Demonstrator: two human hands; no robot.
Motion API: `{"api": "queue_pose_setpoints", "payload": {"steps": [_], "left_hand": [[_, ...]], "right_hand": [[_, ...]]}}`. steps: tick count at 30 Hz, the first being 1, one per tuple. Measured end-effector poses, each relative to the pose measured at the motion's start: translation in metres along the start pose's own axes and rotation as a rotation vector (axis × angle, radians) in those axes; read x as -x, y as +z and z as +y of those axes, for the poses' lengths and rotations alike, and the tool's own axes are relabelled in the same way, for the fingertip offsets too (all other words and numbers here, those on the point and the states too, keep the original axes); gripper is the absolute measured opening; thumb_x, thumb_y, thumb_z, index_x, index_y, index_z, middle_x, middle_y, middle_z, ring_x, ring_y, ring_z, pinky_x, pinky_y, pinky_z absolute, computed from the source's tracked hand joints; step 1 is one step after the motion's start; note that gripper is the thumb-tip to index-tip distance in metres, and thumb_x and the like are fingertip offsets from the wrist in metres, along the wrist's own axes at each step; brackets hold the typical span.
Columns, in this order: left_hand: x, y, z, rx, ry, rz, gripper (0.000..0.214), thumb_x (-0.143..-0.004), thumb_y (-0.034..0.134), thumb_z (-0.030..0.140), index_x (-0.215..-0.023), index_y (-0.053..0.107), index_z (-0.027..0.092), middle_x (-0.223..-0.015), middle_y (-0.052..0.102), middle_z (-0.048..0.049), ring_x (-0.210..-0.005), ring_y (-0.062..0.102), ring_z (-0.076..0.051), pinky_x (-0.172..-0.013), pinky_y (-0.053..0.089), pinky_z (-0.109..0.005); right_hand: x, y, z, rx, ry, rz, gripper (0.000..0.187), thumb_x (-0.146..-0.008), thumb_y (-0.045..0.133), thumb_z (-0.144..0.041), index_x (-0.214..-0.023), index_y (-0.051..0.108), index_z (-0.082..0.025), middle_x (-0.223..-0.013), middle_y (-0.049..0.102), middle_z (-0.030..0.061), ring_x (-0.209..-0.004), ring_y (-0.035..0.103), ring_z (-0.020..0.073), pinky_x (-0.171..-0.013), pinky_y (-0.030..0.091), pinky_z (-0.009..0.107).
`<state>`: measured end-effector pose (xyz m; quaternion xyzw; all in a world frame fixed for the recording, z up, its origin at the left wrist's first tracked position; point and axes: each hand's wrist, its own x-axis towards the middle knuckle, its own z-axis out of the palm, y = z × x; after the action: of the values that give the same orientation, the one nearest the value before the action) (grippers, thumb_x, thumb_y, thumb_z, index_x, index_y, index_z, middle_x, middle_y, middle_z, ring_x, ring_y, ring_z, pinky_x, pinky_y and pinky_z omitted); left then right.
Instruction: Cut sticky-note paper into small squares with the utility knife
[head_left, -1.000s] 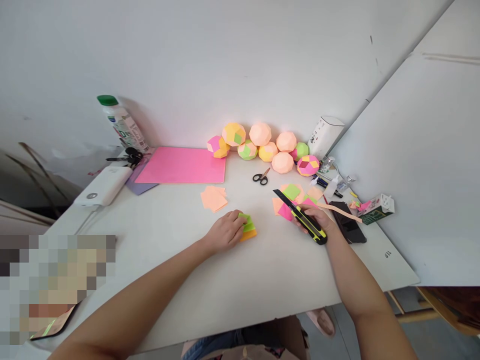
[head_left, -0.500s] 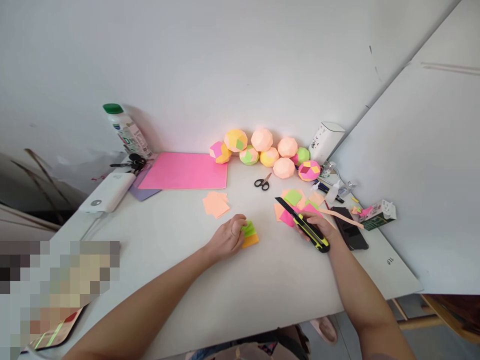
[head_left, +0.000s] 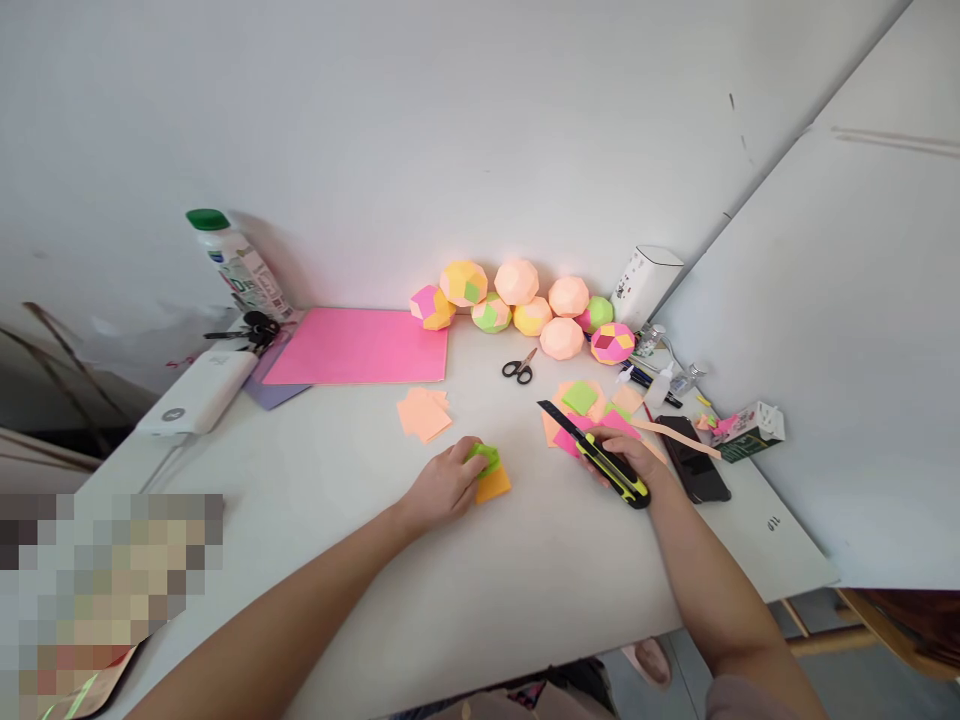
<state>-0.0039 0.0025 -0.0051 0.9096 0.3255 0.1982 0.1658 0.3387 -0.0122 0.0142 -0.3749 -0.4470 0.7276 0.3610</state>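
My left hand (head_left: 448, 483) rests on the white table (head_left: 525, 570), its fingers pinched on green paper squares (head_left: 485, 457) that sit on a small orange paper pad (head_left: 495, 485). My right hand (head_left: 628, 458) grips a yellow and black utility knife (head_left: 600, 458) with its blade pointing up and left, above a loose pile of pink, green and peach paper squares (head_left: 581, 405).
Several folded paper balls (head_left: 525, 305) line the wall. Black scissors (head_left: 519, 367), a pink sheet (head_left: 360, 346), peach squares (head_left: 424, 412), a white power bank (head_left: 196, 391), a bottle (head_left: 234, 262), a phone (head_left: 694, 457), a white container (head_left: 646, 283) and a small carton (head_left: 750, 430) lie around.
My left fingers have curled over the green squares and lifted them off the orange pad. The right hand and knife have barely shifted.
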Motion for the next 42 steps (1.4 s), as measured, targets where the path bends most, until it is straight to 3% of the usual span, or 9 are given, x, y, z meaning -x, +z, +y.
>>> {"api": "queue_pose_setpoints", "payload": {"steps": [5, 9, 17, 21, 25, 29, 33, 36, 42], "left_hand": [[0.002, 0.003, -0.001, 0.003, 0.039, 0.077, 0.015, -0.089, 0.031, 0.018, -0.095, 0.045, 0.020, -0.109, 0.052, -0.0102, -0.077, 0.056, -0.018, -0.069, 0.049, -0.033], [0.004, 0.007, -0.003, -0.053, 0.073, 0.128, 0.012, -0.092, 0.040, 0.031, -0.096, 0.043, 0.020, -0.112, 0.052, -0.0120, -0.078, 0.057, -0.018, -0.067, 0.050, -0.033], [0.004, 0.014, -0.005, 0.025, 0.102, 0.288, 0.012, -0.093, 0.034, 0.013, -0.101, 0.032, 0.022, -0.102, 0.055, -0.0088, -0.062, 0.051, -0.011, -0.053, 0.043, -0.024], [0.008, 0.016, -0.007, 0.023, 0.105, 0.266, 0.016, -0.090, 0.033, 0.010, -0.100, 0.034, 0.022, -0.097, 0.054, -0.0068, -0.065, 0.051, -0.012, -0.052, 0.041, -0.023], [0.012, 0.019, -0.011, -0.096, 0.067, 0.159, 0.021, -0.086, 0.034, 0.010, -0.099, 0.046, 0.021, -0.115, 0.052, -0.0106, -0.085, 0.057, -0.017, -0.065, 0.049, -0.029], [0.012, 0.016, -0.008, -0.075, 0.031, 0.105, 0.023, -0.088, 0.035, 0.012, -0.099, 0.053, 0.020, -0.117, 0.052, -0.0118, -0.089, 0.057, -0.019, -0.070, 0.051, -0.031], [0.012, 0.009, -0.002, -0.050, 0.029, 0.082, 0.017, -0.090, 0.042, 0.026, -0.098, 0.054, 0.018, -0.118, 0.052, -0.0140, -0.095, 0.057, -0.022, -0.074, 0.052, -0.033], [0.012, 0.009, -0.002, -0.054, 0.021, 0.068, 0.026, -0.086, 0.051, 0.038, -0.102, 0.053, 0.018, -0.118, 0.051, -0.0150, -0.101, 0.056, -0.025, -0.075, 0.053, -0.035], [0.013, 0.011, -0.005, -0.060, 0.021, 0.081, 0.027, -0.085, 0.053, 0.040, -0.102, 0.052, 0.019, -0.117, 0.052, -0.0140, -0.101, 0.057, -0.025, -0.074, 0.053, -0.035]], "right_hand": [[-0.006, 0.003, -0.001, 0.009, 0.048, -0.017, 0.031, -0.077, 0.056, -0.029, -0.104, 0.057, -0.014, -0.071, 0.066, 0.0051, -0.053, 0.060, 0.0162, -0.041, 0.048, 0.025], [-0.008, 0.007, -0.001, 0.038, 0.084, 0.016, 0.032, -0.077, 0.058, -0.027, -0.107, 0.059, -0.015, -0.076, 0.066, 0.0058, -0.061, 0.063, 0.0179, -0.045, 0.051, 0.026], [-0.006, 0.019, -0.006, 0.161, 0.130, 0.087, 0.038, -0.078, 0.058, -0.030, -0.113, 0.061, -0.015, -0.074, 0.066, 0.0046, -0.059, 0.062, 0.0167, -0.048, 0.050, 0.026], [-0.008, 0.025, -0.009, 0.182, 0.173, 0.123, 0.040, -0.075, 0.061, -0.031, -0.112, 0.062, -0.016, -0.074, 0.066, 0.0035, -0.057, 0.062, 0.0166, -0.048, 0.050, 0.027], [-0.012, 0.028, -0.012, 0.170, 0.167, 0.102, 0.038, -0.073, 0.060, -0.029, -0.108, 0.063, -0.015, -0.072, 0.066, 0.0033, -0.056, 0.061, 0.0166, -0.047, 0.049, 0.027], [-0.014, 0.027, -0.012, 0.157, 0.184, 0.102, 0.037, -0.072, 0.060, -0.029, -0.107, 0.063, -0.015, -0.071, 0.066, 0.0032, -0.059, 0.061, 0.0171, -0.048, 0.049, 0.028], [-0.013, 0.028, -0.010, 0.162, 0.191, 0.125, 0.037, -0.071, 0.062, -0.029, -0.105, 0.064, -0.016, -0.072, 0.065, 0.0032, -0.065, 0.062, 0.0190, -0.049, 0.051, 0.029], [-0.012, 0.029, -0.010, 0.178, 0.181, 0.127, 0.036, -0.071, 0.062, -0.029, -0.105, 0.065, -0.017, -0.076, 0.065, 0.0033, -0.070, 0.063, 0.0199, -0.049, 0.051, 0.029], [-0.010, 0.030, -0.007, 0.263, 0.191, 0.132, 0.038, -0.075, 0.061, -0.030, -0.112, 0.065, -0.019, -0.077, 0.066, 0.0021, -0.061, 0.062, 0.0160, -0.053, 0.050, 0.028]]}}
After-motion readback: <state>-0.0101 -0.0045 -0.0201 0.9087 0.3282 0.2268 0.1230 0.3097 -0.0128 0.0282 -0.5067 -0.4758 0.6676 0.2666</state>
